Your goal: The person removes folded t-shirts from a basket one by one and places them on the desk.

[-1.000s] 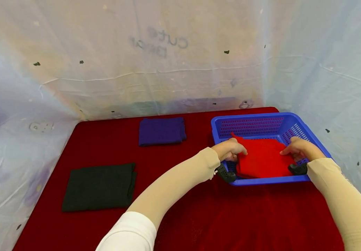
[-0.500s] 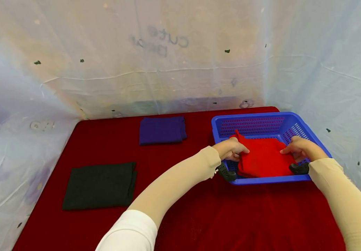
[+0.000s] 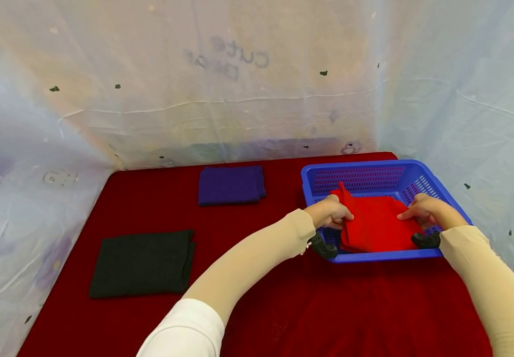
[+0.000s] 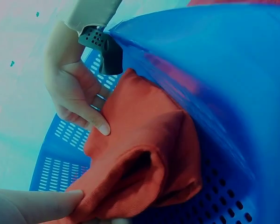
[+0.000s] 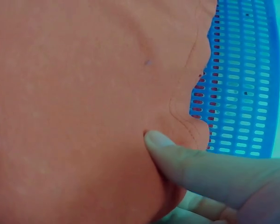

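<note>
A folded red cloth [image 3: 375, 225] lies inside the blue plastic basket [image 3: 388, 256]. At its left edge my left hand [image 3: 332, 212] pinches it, thumb on top and fingers beneath. My right hand [image 3: 426, 210] grips the opposite edge the same way. In the left wrist view the cloth [image 4: 144, 116] shows a looped, open fold close to the left thumb. The right wrist view has the right thumb [image 5: 191, 165] pressing into the cloth [image 5: 93, 102], its fingers mostly hidden underneath.
On the red-covered table [image 3: 328, 307], a folded purple cloth [image 3: 230, 185] lies at the back, left of the basket. A folded dark cloth [image 3: 141, 265] lies at the front left. Translucent sheeting [image 3: 239, 119] encloses the back and sides.
The left hand has shifted slightly right, and the cloth's left edge has bunched inward, its back left corner rising a little. The right hand stays nearly in place.
</note>
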A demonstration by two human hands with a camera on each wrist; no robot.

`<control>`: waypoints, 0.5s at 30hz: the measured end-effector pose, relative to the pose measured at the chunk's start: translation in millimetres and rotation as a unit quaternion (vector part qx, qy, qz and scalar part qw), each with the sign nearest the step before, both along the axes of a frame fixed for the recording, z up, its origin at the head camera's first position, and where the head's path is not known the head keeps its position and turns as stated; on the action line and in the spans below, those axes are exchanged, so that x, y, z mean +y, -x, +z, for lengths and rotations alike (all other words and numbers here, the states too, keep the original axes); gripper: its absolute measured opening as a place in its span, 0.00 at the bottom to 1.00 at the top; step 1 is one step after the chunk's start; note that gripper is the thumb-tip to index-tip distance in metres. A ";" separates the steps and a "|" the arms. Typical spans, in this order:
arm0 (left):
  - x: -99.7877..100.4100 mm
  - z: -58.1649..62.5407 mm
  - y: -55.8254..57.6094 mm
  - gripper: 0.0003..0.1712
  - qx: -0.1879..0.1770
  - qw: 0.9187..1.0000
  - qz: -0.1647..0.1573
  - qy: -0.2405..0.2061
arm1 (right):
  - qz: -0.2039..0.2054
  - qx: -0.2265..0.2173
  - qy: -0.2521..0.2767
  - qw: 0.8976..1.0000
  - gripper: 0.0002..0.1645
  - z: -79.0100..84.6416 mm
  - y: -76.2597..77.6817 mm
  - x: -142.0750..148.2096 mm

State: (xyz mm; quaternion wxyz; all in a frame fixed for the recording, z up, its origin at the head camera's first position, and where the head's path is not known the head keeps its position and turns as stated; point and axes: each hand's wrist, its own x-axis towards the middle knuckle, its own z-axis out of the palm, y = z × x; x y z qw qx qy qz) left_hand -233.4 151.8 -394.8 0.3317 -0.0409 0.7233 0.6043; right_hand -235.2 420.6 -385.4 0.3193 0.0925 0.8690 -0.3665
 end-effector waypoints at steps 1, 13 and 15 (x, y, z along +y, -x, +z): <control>1.0 -0.1 -0.9 0.19 0.005 1.000 0.007 0.002 | 0.001 0.004 -0.002 1.000 0.20 0.7 -0.5 0.3; 3.1 1.0 -6.1 0.14 -0.001 0.997 0.058 -0.040 | 0.009 0.010 0.005 1.000 0.24 8.8 2.5 3.9; 1.3 1.6 -5.5 0.15 -0.006 0.997 0.060 -0.057 | 0.008 0.009 0.018 1.000 0.27 11.0 3.2 2.9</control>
